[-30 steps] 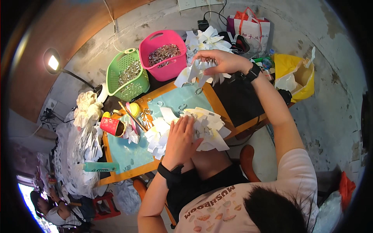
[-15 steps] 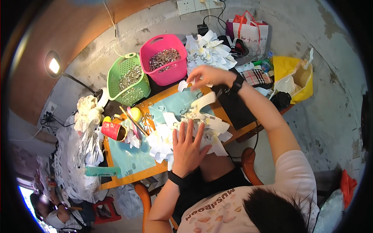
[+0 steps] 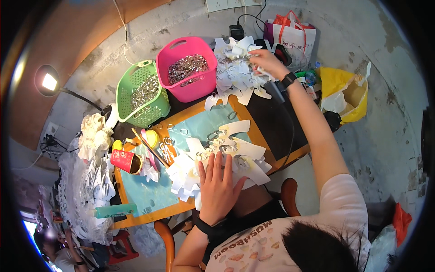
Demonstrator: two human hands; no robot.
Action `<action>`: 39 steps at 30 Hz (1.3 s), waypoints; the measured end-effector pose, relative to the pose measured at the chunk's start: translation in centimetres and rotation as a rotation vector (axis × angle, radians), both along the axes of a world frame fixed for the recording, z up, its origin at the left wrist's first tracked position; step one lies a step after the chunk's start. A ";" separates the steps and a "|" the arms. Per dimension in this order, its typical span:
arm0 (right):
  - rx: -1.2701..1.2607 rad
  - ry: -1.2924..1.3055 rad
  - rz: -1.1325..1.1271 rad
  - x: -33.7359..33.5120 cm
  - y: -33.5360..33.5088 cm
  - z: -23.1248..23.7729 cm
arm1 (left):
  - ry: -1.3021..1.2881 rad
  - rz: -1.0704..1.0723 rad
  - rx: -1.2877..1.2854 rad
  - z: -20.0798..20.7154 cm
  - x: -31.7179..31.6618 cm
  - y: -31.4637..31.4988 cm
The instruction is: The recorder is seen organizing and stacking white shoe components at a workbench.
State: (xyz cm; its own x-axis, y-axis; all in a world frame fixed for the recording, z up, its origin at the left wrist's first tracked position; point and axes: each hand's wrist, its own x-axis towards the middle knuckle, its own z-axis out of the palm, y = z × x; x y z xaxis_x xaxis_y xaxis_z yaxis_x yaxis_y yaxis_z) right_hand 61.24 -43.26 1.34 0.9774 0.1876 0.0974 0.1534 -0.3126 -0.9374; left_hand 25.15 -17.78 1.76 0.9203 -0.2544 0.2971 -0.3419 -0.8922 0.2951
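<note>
My left hand (image 3: 219,190) lies flat with fingers spread on the near edge of a heap of white cut-out pieces (image 3: 247,149). Metal rings and yellowish smears show on this heap. At the back right, my right hand (image 3: 271,65) reaches onto a second heap of white cut-out pieces (image 3: 233,77), its thumb and fingers closed together. A dark corded tool (image 3: 275,92) hangs beneath this palm, apparently held in it; its kind is unclear. Whether the fingertips also pinch a white piece is hidden. Loose metal rings (image 3: 168,141) lie on the blue mat (image 3: 152,192).
Behind the mat stand a pink basket (image 3: 192,90) and a green basket (image 3: 145,113), both holding shiny metal parts. A red cup (image 3: 121,159) lies tipped at the left, near a teal bottle (image 3: 115,211). The lamp (image 3: 49,81) shines from the left; a yellow bag (image 3: 353,97) stands at right.
My right hand has moved away and rightward from above the mat to the far heap, and the corded tool has travelled along. My left hand stays pressed on the near heap.
</note>
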 end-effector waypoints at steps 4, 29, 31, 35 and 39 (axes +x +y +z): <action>0.233 0.078 -0.026 -3.1 -0.2 4.4 | -0.010 0.013 0.042 -0.3 -0.3 0.6; 0.611 0.361 0.647 -14.8 3.2 8.4 | 0.475 -0.035 -1.503 5.2 4.2 0.1; 0.443 0.300 0.759 -17.4 6.2 8.3 | 0.459 -0.019 -1.749 5.7 5.7 0.5; 0.257 0.113 0.802 -19.3 8.2 7.0 | 0.199 0.169 -1.887 5.5 7.4 1.0; 0.430 0.352 0.712 -19.4 8.3 7.1 | 0.055 0.207 -1.725 3.5 6.9 1.8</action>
